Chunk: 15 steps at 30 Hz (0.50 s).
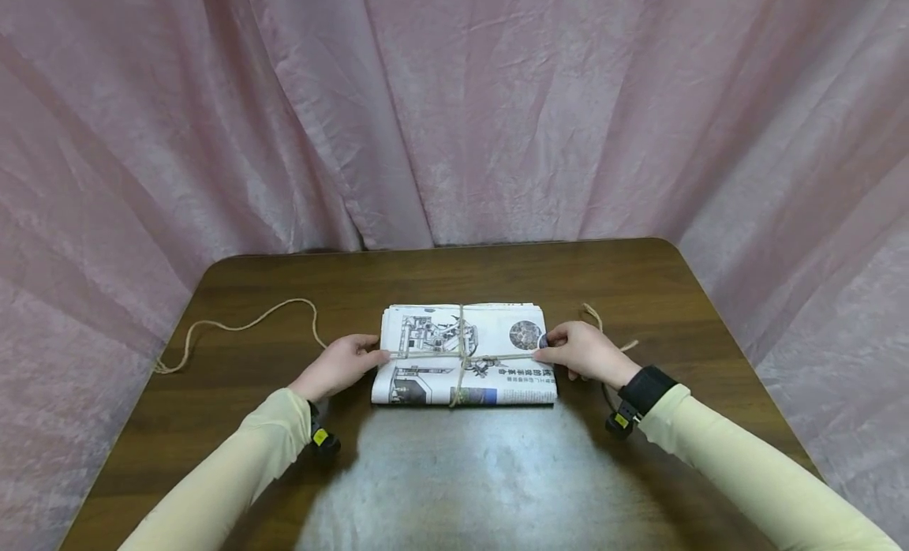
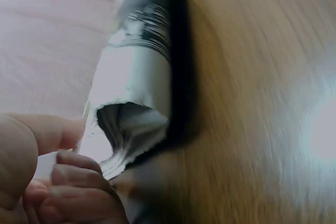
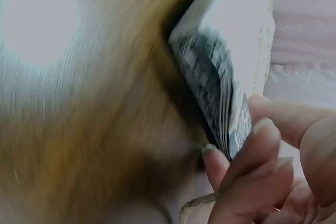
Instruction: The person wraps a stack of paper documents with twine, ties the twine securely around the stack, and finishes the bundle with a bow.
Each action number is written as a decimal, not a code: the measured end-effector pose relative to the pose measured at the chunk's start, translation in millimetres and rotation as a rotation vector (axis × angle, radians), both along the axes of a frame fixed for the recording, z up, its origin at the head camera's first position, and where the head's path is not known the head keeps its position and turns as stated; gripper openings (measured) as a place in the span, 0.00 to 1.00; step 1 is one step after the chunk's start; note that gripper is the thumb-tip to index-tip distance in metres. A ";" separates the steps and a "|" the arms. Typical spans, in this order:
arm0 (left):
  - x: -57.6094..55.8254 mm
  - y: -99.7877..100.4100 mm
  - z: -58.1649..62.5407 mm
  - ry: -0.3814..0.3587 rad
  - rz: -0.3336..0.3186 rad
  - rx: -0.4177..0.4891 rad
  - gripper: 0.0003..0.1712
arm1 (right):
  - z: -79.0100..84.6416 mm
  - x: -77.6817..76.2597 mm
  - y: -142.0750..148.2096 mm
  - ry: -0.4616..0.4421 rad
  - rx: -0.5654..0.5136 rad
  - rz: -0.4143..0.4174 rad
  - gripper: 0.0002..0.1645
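A folded stack of newspapers (image 1: pixel 504 385) lies on the table, with thin twine (image 1: pixel 462 324) crossed over its top. At its left edge my left hand (image 1: pixel 346 364) pinches the stack, thumb above and fingers curled at the side. My right hand (image 1: pixel 588 352) grips the opposite edge the same way, its thumb over the twine. In the left wrist view, the folded paper end (image 2: pixel 131 77) stands slightly apart in layers beside the fingers. The right wrist view shows a bit of twine (image 3: pixel 197 202) by the curled fingers; the stack's underside is hidden.
One long twine tail (image 1: pixel 245 327) trails across the left of the wooden table (image 1: pixel 454 279). A shorter twine end (image 1: pixel 591 310) sticks out behind the right hand. Pink curtains (image 1: pixel 497 125) hang along the table's back and sides.
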<state>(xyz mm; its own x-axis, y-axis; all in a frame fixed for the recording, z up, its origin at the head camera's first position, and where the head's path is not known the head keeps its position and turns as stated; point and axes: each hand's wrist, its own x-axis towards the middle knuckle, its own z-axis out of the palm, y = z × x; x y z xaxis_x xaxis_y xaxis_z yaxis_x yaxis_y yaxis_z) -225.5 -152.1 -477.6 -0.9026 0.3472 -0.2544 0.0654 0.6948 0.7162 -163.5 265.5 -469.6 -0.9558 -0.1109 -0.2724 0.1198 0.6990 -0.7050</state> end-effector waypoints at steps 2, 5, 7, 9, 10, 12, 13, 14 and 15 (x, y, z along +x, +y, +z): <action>0.1 -0.2 -0.1 -0.056 0.027 0.068 0.32 | 0.1 0.2 0.0 -0.011 -0.036 -0.002 0.32; 0.2 -0.3 0.2 -0.120 0.064 0.139 0.29 | 0.0 0.5 0.8 -0.035 -0.099 -0.018 0.40; 0.5 0.4 0.6 -0.149 0.077 0.171 0.29 | -0.3 0.3 1.3 -0.056 -0.153 -0.040 0.40; 0.5 1.3 0.2 -0.187 0.096 0.221 0.30 | -1.0 0.0 2.0 -0.083 -0.216 -0.075 0.38; 0.9 2.2 0.0 -0.210 0.110 0.250 0.30 | -1.2 -0.2 2.1 -0.097 -0.247 -0.092 0.38; 1.0 3.7 -1.9 -0.245 0.139 0.290 0.31 | -1.8 -0.7 2.6 -0.118 -0.289 -0.125 0.37; 0.9 4.5 -2.9 -0.254 0.150 0.293 0.31 | -2.6 -1.1 2.7 -0.128 -0.302 -0.139 0.37; 0.9 5.4 -4.1 -0.258 0.160 0.292 0.31 | -3.4 -1.6 2.6 -0.135 -0.309 -0.146 0.37; 1.2 6.3 -5.0 -0.259 0.170 0.287 0.30 | -3.8 -2.1 2.1 -0.140 -0.315 -0.152 0.38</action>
<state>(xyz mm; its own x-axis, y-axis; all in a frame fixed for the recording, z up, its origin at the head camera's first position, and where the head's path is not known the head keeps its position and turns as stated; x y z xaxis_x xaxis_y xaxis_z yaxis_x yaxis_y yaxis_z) -224.2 -145.8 -482.6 -0.8722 0.2884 -0.3951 -0.2408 0.4499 0.8600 -165.6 267.6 -473.5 -0.9237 -0.0702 -0.3767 0.3157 0.4176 -0.8520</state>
